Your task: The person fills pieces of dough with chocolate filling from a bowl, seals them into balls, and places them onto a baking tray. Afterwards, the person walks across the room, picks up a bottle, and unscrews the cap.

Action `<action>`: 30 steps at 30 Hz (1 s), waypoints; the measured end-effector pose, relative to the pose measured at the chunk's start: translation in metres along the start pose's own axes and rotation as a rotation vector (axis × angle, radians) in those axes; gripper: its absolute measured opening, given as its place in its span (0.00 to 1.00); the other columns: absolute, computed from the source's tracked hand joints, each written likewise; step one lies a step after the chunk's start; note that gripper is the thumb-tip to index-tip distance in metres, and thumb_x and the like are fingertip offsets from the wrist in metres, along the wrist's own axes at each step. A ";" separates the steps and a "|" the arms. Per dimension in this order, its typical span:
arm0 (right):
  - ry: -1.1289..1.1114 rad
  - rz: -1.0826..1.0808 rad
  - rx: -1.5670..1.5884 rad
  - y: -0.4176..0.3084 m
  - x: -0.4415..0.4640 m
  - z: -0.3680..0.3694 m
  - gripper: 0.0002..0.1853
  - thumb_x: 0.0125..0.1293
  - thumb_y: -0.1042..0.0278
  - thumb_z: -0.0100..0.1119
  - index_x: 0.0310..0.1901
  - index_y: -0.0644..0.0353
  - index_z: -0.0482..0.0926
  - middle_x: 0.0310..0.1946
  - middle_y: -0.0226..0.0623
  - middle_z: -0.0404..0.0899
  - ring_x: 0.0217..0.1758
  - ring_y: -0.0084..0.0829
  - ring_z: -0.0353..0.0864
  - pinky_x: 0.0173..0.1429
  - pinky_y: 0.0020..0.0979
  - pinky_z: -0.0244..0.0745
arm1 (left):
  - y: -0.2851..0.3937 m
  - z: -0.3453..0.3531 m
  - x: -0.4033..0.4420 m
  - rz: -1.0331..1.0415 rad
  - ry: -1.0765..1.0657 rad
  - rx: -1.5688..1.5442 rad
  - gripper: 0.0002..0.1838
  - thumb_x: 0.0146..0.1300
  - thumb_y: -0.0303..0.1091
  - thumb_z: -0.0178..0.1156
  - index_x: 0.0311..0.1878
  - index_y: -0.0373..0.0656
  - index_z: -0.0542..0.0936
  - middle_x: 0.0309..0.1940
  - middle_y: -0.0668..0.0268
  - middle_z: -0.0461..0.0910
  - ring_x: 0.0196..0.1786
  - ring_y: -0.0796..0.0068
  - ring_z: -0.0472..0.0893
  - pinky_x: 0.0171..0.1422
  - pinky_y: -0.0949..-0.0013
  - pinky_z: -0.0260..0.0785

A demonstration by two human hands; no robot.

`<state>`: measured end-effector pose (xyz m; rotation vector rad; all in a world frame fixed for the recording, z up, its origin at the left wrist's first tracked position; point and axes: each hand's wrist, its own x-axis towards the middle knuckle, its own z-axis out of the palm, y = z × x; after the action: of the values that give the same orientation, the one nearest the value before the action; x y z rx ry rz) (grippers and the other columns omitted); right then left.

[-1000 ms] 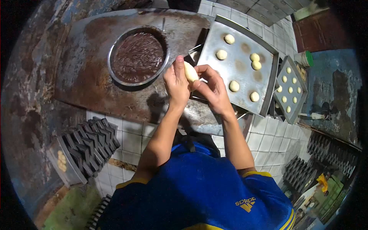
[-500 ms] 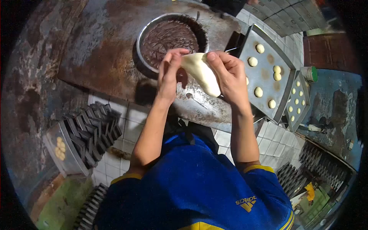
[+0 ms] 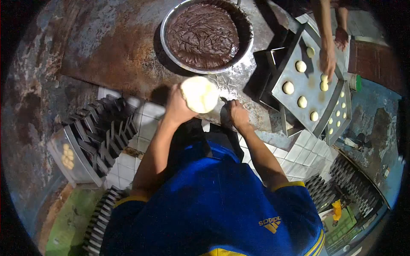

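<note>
My left hand (image 3: pixel 177 106) is closed on a flattened round of pale dough (image 3: pixel 200 94), held up above the table's near edge. My right hand (image 3: pixel 239 114) is closed around a small dark tool (image 3: pixel 224 100) whose tip points toward the dough; its exact kind is too small to make out. Beyond both hands stands a large metal bowl (image 3: pixel 188 68) filled with thick dark brown paste (image 3: pixel 203 36).
To the right, a metal tray (image 3: pixel 294 106) bears several dough balls (image 3: pixel 300 66). Another person's hand (image 3: pixel 328 62) reaches to dough there. A second tray (image 3: pixel 344 109) holds smaller balls. Stacked metal pans (image 3: pixel 96 136) stand at lower left, near a tray end with dough pieces (image 3: pixel 67 157).
My hands have parted: the dough, earlier stretched between both, is now in my left hand alone. My right hand has lowered onto a tool. Another person's arms have entered over the tray.
</note>
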<state>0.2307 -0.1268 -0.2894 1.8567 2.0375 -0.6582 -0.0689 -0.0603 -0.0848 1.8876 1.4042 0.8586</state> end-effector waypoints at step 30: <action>-0.211 -0.869 -0.029 -0.008 0.223 -0.243 0.17 0.79 0.55 0.50 0.47 0.51 0.89 0.41 0.49 0.89 0.45 0.52 0.90 0.55 0.48 0.85 | -0.055 -0.065 -0.011 -0.583 0.154 -0.181 0.21 0.59 0.28 0.73 0.56 0.32 0.86 0.50 0.54 0.91 0.53 0.65 0.90 0.61 0.62 0.80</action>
<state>0.2165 0.1899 -0.1977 0.7577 2.6254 -0.9547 -0.1537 -0.0511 -0.0919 1.1947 1.7745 0.8072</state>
